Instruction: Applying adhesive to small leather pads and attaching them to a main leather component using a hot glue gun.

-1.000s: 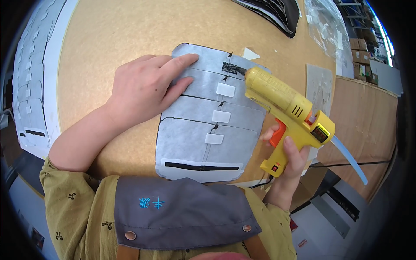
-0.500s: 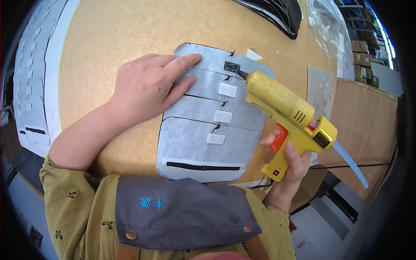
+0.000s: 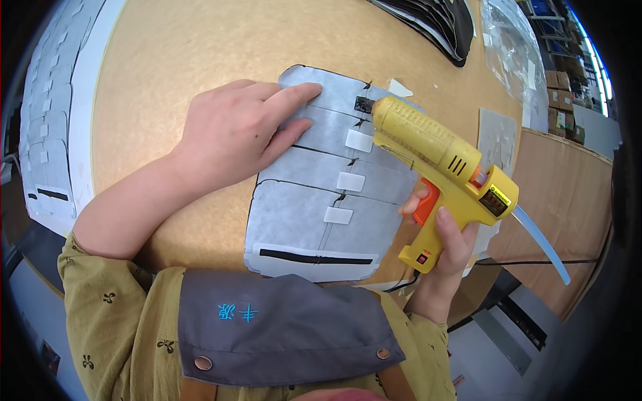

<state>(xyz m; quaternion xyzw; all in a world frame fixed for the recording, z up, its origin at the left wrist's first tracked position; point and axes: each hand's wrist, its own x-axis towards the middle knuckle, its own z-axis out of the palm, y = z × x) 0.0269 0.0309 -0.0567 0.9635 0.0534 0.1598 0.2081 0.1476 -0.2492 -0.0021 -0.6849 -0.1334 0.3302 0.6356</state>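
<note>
We moved the glue gun [image 3: 428,139] leftward over the black patch [image 3: 362,104], right fingers [image 3: 450,232] gripping it; the patch lay right of our left fingers [image 3: 294,99], parted on the grey panel [image 3: 294,214].

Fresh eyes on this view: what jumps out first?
The yellow glue gun in the right hand stands out most, its front end at a dark patch near the top of the grey panel. The left hand rests on that panel's upper left edge, and white tabs run down its middle.
</note>
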